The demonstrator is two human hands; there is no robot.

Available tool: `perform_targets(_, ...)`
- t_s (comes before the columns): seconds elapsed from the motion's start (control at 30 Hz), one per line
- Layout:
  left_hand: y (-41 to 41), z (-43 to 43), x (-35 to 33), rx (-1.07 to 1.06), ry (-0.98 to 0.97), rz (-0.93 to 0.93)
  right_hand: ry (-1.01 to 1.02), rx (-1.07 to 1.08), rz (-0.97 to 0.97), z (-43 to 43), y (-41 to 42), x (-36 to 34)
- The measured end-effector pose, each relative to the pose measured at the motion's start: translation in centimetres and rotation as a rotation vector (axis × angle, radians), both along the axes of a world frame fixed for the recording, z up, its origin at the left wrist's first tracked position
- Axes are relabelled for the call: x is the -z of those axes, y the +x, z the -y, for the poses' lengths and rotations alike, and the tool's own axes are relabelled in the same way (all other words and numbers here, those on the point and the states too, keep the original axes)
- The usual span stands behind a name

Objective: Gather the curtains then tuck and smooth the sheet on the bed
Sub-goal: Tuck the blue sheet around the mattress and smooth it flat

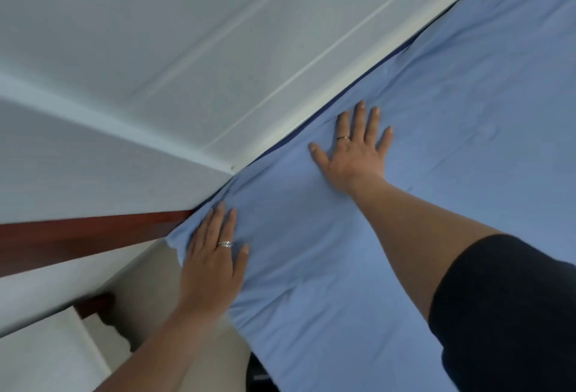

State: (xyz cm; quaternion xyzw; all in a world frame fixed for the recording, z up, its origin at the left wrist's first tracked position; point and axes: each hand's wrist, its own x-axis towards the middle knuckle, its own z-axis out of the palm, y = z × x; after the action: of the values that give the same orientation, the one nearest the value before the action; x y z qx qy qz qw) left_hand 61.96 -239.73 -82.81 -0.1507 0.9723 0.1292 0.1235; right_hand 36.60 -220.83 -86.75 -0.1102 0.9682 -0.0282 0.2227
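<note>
A light blue sheet covers the bed and fills the right half of the view, creased near the corner where the bed meets the wall. My left hand lies flat with straight fingers on the sheet's corner, right at its edge. My right hand presses flat, fingers spread, on the sheet close to the wall side. Both hands wear a ring. No curtains are in view.
A white wall with a white ledge runs along the bed's far edge. A reddish-brown wooden rail sits left of the corner. Beige mattress side shows below the sheet's edge.
</note>
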Motion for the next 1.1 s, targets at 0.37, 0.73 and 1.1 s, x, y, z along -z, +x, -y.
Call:
perform_targets(0.37, 3.2, 6.6, -1.4, -0.894, 0.633, -0.060, -0.207, -0.227, -0.018, 7.1, 11.2, -3.5)
perform_targets(0.73, 4.0, 11.5, -2.1, -0.688, 0.334, -0.188, -0.324, -0.807, 0.103, 13.9, 25.6, -5.1)
perform_targets(1.1, 4.5, 5.3, -3.7, -0.586, 0.472, -0.263, -0.348, -0.539, 0.066, 11.1, 20.8, -3.7)
